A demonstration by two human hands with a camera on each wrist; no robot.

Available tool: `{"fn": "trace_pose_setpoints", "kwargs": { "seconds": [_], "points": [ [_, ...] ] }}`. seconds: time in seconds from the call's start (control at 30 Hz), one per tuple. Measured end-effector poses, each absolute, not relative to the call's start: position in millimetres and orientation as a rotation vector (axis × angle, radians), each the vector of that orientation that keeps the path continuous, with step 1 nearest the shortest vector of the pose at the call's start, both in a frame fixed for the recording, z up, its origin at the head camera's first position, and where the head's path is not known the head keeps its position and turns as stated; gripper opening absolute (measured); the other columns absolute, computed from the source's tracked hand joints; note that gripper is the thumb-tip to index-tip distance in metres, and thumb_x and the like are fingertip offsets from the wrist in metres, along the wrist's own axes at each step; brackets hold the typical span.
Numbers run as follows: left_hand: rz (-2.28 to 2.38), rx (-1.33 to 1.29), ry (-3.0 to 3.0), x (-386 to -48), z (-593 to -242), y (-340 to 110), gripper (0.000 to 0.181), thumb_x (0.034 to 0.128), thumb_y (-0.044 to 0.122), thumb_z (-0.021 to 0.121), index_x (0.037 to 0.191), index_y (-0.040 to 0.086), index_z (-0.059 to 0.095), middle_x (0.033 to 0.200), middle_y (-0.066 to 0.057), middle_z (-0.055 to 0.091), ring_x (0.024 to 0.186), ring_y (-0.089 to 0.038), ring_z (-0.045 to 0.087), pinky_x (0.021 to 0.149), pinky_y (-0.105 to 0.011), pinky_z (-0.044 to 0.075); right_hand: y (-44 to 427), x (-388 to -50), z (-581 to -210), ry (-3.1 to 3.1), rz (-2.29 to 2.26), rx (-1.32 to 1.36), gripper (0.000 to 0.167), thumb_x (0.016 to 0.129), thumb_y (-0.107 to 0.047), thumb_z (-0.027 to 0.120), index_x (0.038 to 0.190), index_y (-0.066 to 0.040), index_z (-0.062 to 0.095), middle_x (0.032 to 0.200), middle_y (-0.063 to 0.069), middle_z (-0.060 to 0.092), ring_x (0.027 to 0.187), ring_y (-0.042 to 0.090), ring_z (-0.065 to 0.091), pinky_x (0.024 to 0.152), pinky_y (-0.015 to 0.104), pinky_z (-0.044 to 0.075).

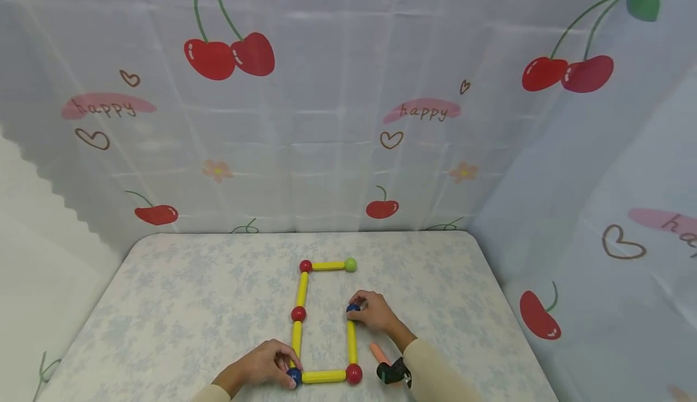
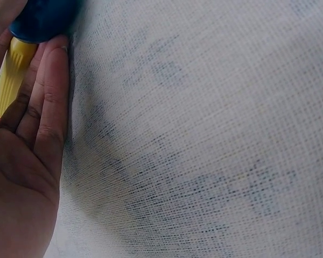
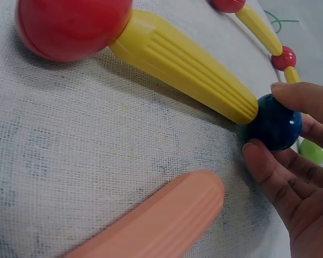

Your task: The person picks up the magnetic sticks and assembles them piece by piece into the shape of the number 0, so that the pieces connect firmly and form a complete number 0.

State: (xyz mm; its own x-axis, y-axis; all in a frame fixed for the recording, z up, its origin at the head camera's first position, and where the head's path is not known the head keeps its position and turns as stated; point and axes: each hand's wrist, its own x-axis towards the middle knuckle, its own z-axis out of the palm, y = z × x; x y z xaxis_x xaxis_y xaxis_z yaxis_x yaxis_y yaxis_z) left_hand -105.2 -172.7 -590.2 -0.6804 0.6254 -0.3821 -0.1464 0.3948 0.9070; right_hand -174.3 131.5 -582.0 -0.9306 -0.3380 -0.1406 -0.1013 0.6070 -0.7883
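Yellow rods and balls lie joined in an angular outline on the table. My left hand [image 1: 267, 364] pinches the blue ball [image 1: 294, 376] at the near left corner; the left wrist view shows that blue ball [image 2: 46, 19] at its top edge, with a yellow rod [image 2: 16, 67] beside the fingers. On the right side, my right hand [image 1: 376, 312] holds another blue ball [image 1: 353, 309] between thumb and fingers. In the right wrist view this blue ball [image 3: 274, 122] touches the end of a yellow rod [image 3: 188, 67], whose other end meets a red ball [image 3: 72, 27].
A loose peach-coloured rod [image 1: 377, 352] lies right of the outline, near a dark object [image 1: 393, 372] by the right sleeve. At the far end, a yellow rod [image 1: 328, 266] joins a red ball [image 1: 306, 266] to a green ball [image 1: 351, 264]. A cherry-print curtain [image 1: 327, 166] hangs behind the table.
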Motion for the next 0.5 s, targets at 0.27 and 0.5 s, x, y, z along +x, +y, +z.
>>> {"fn": "trace_pose_setpoints", "kwargs": {
  "seconds": [0.27, 0.5],
  "points": [
    [1.361, 0.423, 1.931, -103.5, -587.8, -171.9, 0.023, 0.0748, 0.015, 0.083, 0.095, 0.012, 0.074, 0.079, 0.002, 0.067, 0.067, -0.011, 0.055, 0.06, -0.019, 0.044, 129.3, -173.9, -581.6, 2.545, -1.22, -0.347, 0.021, 0.086, -0.022, 0.073, 0.102, -0.009, 0.07, 0.094, 0.001, 0.062, 0.067, 0.012, 0.052, 0.057, 0.026, 0.046],
    [1.364, 0.426, 1.93, -103.8, -583.2, -172.6, 0.024, 0.0747, 0.014, 0.083, 0.096, 0.01, 0.074, 0.08, 0.002, 0.067, 0.066, -0.009, 0.055, 0.06, -0.019, 0.044, 126.2, -175.7, -580.6, 2.536, -1.205, -0.342, 0.022, 0.087, -0.022, 0.072, 0.104, -0.008, 0.072, 0.096, 0.002, 0.062, 0.068, 0.012, 0.052, 0.057, 0.026, 0.046]
  ]
}}
